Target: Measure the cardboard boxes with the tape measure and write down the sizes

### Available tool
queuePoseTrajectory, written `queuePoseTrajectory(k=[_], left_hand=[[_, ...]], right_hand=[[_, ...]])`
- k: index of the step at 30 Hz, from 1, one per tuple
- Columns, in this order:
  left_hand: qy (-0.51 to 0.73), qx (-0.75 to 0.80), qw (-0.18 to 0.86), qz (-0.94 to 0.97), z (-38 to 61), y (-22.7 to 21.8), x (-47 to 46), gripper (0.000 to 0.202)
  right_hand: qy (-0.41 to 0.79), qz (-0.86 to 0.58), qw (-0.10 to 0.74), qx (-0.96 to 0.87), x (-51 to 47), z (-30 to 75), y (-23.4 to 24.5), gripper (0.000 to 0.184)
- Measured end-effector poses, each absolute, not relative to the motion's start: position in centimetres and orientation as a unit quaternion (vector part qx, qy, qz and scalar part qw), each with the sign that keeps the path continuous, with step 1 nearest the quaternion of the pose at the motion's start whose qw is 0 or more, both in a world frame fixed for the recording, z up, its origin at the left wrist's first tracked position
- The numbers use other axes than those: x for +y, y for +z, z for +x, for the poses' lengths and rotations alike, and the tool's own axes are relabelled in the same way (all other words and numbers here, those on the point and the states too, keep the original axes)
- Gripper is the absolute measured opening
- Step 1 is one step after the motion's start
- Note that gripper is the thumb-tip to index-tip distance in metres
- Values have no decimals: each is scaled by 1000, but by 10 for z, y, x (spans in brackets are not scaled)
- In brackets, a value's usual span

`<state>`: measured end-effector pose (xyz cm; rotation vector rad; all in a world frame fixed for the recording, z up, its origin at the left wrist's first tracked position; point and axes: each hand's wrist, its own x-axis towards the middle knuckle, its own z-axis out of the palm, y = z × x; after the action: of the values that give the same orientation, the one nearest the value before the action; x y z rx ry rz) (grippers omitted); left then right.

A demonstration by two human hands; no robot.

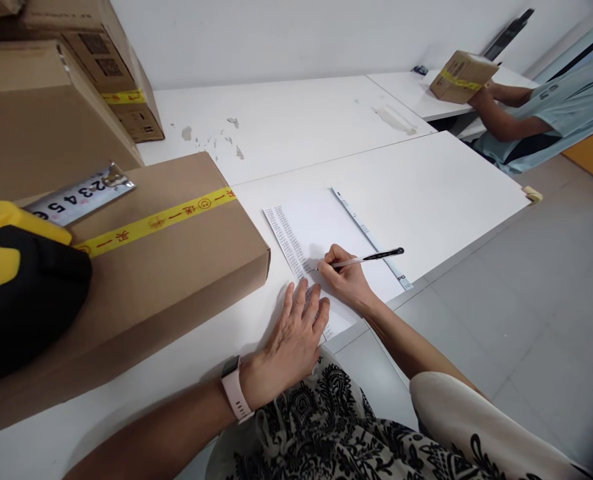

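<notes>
A white sheet of paper (321, 233) with columns of small writing along its left side lies near the table's front edge. My right hand (345, 277) grips a black-and-clear pen (376, 256), its tip at the paper beside the written columns. Flat on the paper's near left corner rests my left hand (299, 330), fingers stretched out and holding nothing. Left of the paper is a long cardboard box (176, 260) with yellow tape. On top of it sits a yellow-and-black tape measure (31, 287), its blade partly out.
More cardboard boxes (51, 113) are stacked at the back left against the wall. The white table (456, 180) extends to the right. Beyond it, another person (566, 113) in a light blue shirt holds a small taped box (459, 77).
</notes>
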<state>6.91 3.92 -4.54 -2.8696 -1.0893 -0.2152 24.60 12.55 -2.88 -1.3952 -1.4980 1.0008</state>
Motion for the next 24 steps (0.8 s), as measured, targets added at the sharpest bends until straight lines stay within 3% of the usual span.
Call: queuePoseTrajectory(k=[10,14,24], left_hand=[[-73,-349,29,-934,68,-43,39,81],[-61,-348,23,-935,67,-41,40,84],[-50,-357,26,-933,68,-32,41,78]], right_hand=[[376,-567,453,-576,126,249,-33,28],[357,-551,487,-576,132,250,-36,19],[413,-541,465,-566,131,248,-36,32]])
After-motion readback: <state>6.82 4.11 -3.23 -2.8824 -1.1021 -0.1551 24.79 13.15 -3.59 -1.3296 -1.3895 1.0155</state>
